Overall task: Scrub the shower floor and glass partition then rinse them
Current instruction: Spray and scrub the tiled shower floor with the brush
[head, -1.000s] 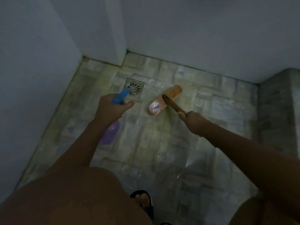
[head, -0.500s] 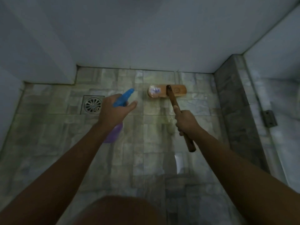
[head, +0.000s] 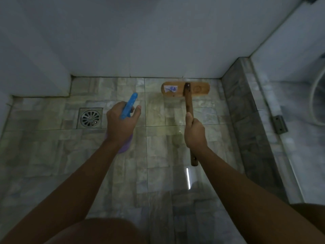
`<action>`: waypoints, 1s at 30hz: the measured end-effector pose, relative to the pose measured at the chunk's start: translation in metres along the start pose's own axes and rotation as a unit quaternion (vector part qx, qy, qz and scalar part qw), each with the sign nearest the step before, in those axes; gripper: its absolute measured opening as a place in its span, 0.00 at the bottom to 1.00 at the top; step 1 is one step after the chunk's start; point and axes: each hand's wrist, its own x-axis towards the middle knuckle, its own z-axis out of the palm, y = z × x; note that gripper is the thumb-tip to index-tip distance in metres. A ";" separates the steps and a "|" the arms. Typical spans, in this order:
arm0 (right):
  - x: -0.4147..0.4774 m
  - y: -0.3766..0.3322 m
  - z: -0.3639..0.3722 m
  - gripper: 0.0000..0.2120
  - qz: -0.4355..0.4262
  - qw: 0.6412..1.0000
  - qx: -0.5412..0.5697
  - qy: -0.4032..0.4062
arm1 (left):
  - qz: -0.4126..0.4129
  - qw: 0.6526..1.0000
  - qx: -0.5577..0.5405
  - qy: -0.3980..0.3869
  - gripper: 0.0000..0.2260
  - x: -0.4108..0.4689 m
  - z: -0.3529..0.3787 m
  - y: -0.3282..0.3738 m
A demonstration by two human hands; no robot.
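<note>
Since half a second ago the brush head (head: 198,89) has slid closer to the back wall (head: 140,41). The right hand (head: 195,132) is wrapped round its wooden handle (head: 189,103), thumb laid along it. The left hand (head: 121,124) curls round a purple spray bottle (head: 129,106) with a blue nozzle, above the shower floor (head: 158,173) beside the drain (head: 90,118). The sticker (head: 170,88) on the head is too blurred to read.

Nothing legible anywhere in view. Two markings only, both on the flat light-brown wooden brush head (head: 204,93). Left of the dark wooden handle (head: 189,103): a small white sticker with blue print (head: 170,88), too blurred to read. Right of the handle: a faint round stamp (head: 197,88) in the wood, lettering impossible to make out. No numbers, brands or signs to be read elsewhere.
</note>
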 end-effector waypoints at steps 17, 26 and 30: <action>-0.011 0.038 -0.019 0.29 0.103 0.995 0.012 -0.003 | -0.008 0.998 -0.017 -0.059 0.20 -0.006 -0.001 0.012; -0.016 0.030 -0.019 0.27 0.124 0.990 0.062 -0.009 | -0.046 0.994 -0.028 -0.094 0.16 0.001 0.001 0.020; -0.019 0.009 -0.019 0.25 0.192 0.969 0.151 -0.040 | -0.056 0.993 -0.029 -0.098 0.15 0.005 -0.002 0.029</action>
